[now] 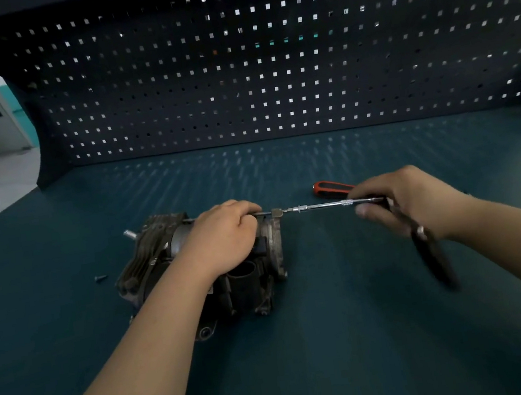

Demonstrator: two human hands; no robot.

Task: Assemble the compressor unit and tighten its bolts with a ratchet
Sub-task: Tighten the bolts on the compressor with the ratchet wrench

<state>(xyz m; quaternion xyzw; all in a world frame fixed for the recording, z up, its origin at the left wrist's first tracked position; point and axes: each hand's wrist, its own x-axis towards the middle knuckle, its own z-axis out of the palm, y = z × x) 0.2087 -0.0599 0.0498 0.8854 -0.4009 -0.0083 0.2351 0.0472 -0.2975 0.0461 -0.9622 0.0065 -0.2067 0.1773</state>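
Bolt-tightening step in hand. Compressor unit (201, 264) lay on bench mat (337, 336), left of centre. Left hand (221, 239) clamped over its top, steadying. Right hand (399, 202) gripped ratchet (423, 238), extension bar (326, 205) seated at flange bolt (276, 212). Next likely: swing handle, keep bar square. Loose screw (100, 278) lay well left.

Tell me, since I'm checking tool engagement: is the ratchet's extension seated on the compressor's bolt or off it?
On it: the extension runs level from the right hand to the bolt at the compressor flange.

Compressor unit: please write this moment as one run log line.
left hand: steadies compressor unit | right hand: holds ratchet on bolt | loose screw: on bench
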